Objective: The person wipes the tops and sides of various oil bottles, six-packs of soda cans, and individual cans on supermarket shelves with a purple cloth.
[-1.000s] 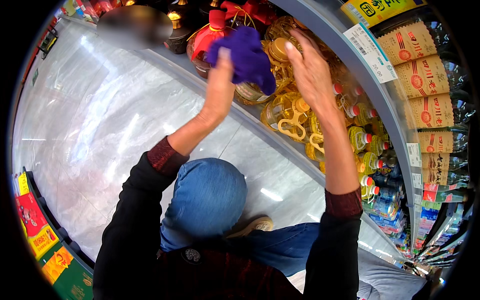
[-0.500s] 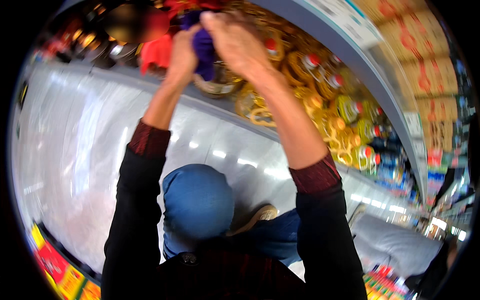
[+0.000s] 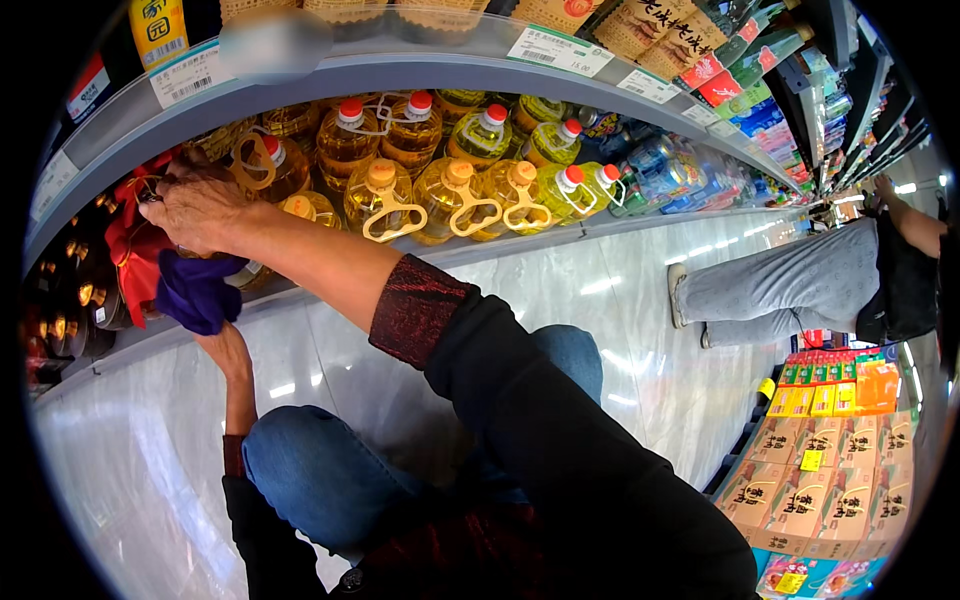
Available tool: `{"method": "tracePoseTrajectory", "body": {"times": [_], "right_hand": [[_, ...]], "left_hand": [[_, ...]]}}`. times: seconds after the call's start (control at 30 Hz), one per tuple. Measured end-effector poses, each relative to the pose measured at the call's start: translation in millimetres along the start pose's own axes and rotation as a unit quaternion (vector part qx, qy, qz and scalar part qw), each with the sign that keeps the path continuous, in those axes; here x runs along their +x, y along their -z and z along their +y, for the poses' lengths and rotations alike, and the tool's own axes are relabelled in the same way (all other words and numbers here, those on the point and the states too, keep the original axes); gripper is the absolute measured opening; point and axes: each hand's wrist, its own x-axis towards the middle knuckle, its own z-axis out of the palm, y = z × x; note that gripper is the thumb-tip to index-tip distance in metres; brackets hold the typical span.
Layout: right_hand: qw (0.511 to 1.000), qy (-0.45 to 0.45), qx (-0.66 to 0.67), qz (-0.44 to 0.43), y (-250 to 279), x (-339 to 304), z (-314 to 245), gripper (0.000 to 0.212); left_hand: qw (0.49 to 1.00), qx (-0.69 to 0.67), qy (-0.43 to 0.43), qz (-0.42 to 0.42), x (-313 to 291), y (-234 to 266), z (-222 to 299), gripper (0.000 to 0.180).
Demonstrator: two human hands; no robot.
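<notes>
A purple cloth (image 3: pixel 200 292) hangs bunched at the front of the low shelf, over my left hand (image 3: pixel 222 345). Most of that hand's fingers are hidden behind the cloth it holds. My right hand (image 3: pixel 195 208) reaches across above it, fingers curled in at the top of a red cloth (image 3: pixel 138 255) that drapes over a dark jar. A thin gold cord shows by those fingertips. Large bottles of golden oil (image 3: pixel 380 190), with red or orange caps and loop handles, stand just to the right of my hands.
The upper shelf edge (image 3: pixel 400 75) curves above my hands, with price labels along it. Dark jars (image 3: pixel 75 300) fill the left end. Far right, a person in grey trousers (image 3: pixel 780 280) stands in the aisle, behind stacked cartons (image 3: pixel 800 480).
My view has swung right. The purple cloth, between both hands before, is now with my left hand, lower down. My right hand has moved onto the red cloth.
</notes>
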Motion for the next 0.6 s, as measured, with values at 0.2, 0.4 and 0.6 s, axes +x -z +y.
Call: {"method": "tracePoseTrajectory", "body": {"times": [0.2, 0.4, 0.6], "right_hand": [[0.981, 0.164, -0.095, -0.052, -23, 23, -19, 0.025], [0.992, 0.038, 0.117, 0.01, -6, 6, 42, 0.066], [0.991, 0.02, 0.119, -0.06, 2, 17, 8, 0.057]], "left_hand": [[0.945, -0.172, 0.278, -0.029, 6, 59, 68, 0.024], [0.996, -0.046, -0.018, -0.077, 52, 12, 129, 0.051], [0.993, -0.089, 0.001, -0.075, 115, -19, 109, 0.039]]}}
